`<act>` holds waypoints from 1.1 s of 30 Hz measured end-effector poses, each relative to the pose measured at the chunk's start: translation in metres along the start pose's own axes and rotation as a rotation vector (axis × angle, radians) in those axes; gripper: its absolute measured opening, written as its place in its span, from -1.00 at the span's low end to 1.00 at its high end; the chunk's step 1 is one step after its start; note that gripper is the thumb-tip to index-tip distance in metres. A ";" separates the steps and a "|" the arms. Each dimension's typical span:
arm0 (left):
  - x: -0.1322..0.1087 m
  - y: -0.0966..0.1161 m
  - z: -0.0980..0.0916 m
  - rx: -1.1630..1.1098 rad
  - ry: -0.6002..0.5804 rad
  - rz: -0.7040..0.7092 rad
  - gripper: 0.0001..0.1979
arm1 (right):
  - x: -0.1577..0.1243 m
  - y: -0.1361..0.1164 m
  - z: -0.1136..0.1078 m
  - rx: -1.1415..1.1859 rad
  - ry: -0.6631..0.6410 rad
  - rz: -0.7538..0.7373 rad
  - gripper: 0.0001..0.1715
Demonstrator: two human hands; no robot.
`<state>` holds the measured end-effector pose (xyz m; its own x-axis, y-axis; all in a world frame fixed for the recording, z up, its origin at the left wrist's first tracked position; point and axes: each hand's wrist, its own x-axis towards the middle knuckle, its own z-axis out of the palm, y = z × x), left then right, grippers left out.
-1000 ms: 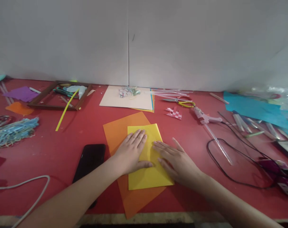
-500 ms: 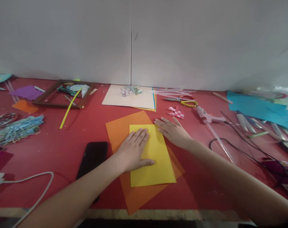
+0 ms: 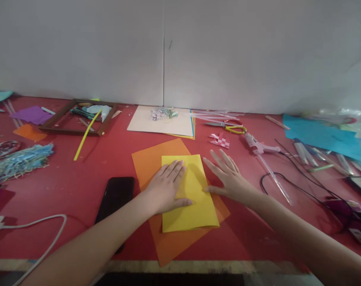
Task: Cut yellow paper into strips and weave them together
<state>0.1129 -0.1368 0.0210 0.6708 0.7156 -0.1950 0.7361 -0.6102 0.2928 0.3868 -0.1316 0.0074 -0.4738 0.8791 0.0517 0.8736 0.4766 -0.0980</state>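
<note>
The left hand (image 3: 165, 186) lies palm down on the yellow paper (image 3: 195, 214), its four fingers straight, close together and pointing away from the body, with the thumb stretched wide toward the sheet's middle. It grips nothing. The right hand (image 3: 228, 176) has its fingers fanned wide and nothing between them; its thumb tip is over the yellow paper's right edge, and the index fingertip is just beside the top right corner. Whether that hand touches or hovers, I cannot tell.

The yellow paper sits under the left fingers, its top edge just past their tips and its lower edge nearer the body than the left thumb, showing a second layer toward the right corner. Beneath it, turned at an angle, the orange paper (image 3: 171, 248) juts out left of the left fingers and below the thumb, one corner reaching near the table's front edge (image 3: 144, 264).

The smartphone (image 3: 118, 194) lies left of the left hand, partly under the forearm. Red tabletop (image 3: 252, 238) stretches between the right fingers and the glue gun (image 3: 258, 146) to their right. Nearer, just beyond those fingertips, lies a checkered paper piece (image 3: 220, 140), with the scissors (image 3: 235, 129) farther out.
</note>
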 end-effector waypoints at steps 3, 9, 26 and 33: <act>-0.001 -0.001 0.002 0.002 0.038 0.002 0.01 | -0.024 -0.009 0.003 0.003 0.005 -0.042 0.10; -0.001 -0.002 0.004 -0.003 0.066 0.010 0.06 | -0.061 -0.020 -0.006 0.060 -0.074 -0.091 0.20; 0.001 0.001 -0.002 0.022 -0.046 -0.020 0.10 | 0.020 0.017 -0.022 -0.034 0.008 -0.133 -0.41; 0.001 0.001 0.001 0.038 0.006 -0.017 0.05 | 0.044 0.009 -0.019 -0.172 0.073 -0.067 -0.43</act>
<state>0.1144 -0.1372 0.0204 0.6579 0.7278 -0.1938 0.7502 -0.6105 0.2539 0.3762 -0.0883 0.0275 -0.5276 0.8403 0.1247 0.8495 0.5217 0.0786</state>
